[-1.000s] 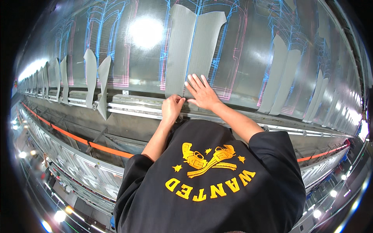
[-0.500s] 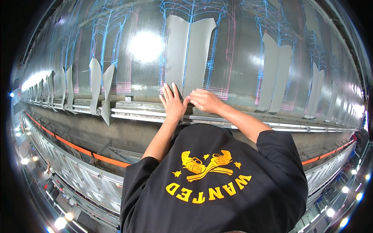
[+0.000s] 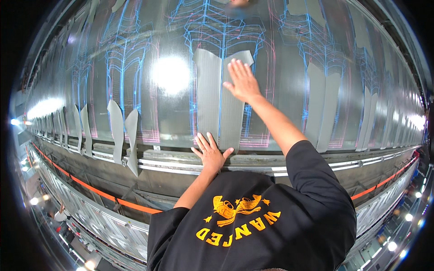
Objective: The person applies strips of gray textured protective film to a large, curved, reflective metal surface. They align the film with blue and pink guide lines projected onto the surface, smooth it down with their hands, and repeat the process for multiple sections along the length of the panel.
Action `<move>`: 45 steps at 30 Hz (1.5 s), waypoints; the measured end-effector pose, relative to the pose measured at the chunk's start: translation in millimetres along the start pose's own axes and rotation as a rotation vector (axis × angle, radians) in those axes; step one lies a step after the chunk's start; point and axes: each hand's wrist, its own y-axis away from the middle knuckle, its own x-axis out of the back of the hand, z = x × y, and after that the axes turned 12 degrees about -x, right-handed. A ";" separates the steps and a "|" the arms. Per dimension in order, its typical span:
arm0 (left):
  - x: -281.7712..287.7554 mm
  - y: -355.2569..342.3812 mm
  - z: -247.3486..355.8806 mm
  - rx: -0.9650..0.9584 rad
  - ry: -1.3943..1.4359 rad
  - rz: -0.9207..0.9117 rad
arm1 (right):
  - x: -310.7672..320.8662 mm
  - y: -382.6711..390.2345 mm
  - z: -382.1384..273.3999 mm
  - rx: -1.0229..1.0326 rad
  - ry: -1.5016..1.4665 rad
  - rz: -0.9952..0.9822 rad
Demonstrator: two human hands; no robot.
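Bright light leaves a round white glare on the glossy dark table before me. My left hand and right hand are well lit. Lamps bloom in the lower corners; the metal rail bows towards the black rim. The top smudge is blurred, possibly a reflection.

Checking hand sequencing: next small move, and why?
Probably sweep the right hand over the top corner of the central pair's right grey strip: that corner shows just beyond the hand, while the left hand is spread at the pair's lower end.
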 end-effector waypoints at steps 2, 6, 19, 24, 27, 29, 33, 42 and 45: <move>7.5 -3.1 3.3 0.012 0.030 -0.077 | 3.5 -25.5 38.2 -0.115 0.018 0.049; 12.4 -4.1 6.1 0.022 0.036 -0.170 | 11.2 -25.6 34.8 -0.272 0.150 0.046; 122.5 50.1 -29.3 -0.106 0.723 -0.253 | 16.4 215.0 -78.9 0.051 -0.099 -0.203; 300.1 183.2 12.0 -0.936 1.293 0.086 | 5.4 236.0 -72.4 0.085 -0.092 -0.184; 342.6 242.0 9.6 -1.815 1.440 0.158 | 2.9 246.4 -64.3 0.052 -0.074 -0.227; 351.9 288.8 5.4 -1.713 1.700 0.316 | 2.1 248.7 -82.5 0.018 -0.196 -0.221; 321.0 328.3 -52.3 -1.815 1.689 0.401 | 18.3 251.1 -116.2 -0.217 -0.541 -0.110; 300.1 432.2 -200.9 -1.683 1.980 0.701 | 12.9 269.0 -365.2 -0.105 -0.919 -0.272; 312.8 459.6 -253.2 -1.532 1.952 0.644 | 15.5 267.6 -434.7 -0.073 -0.867 -0.355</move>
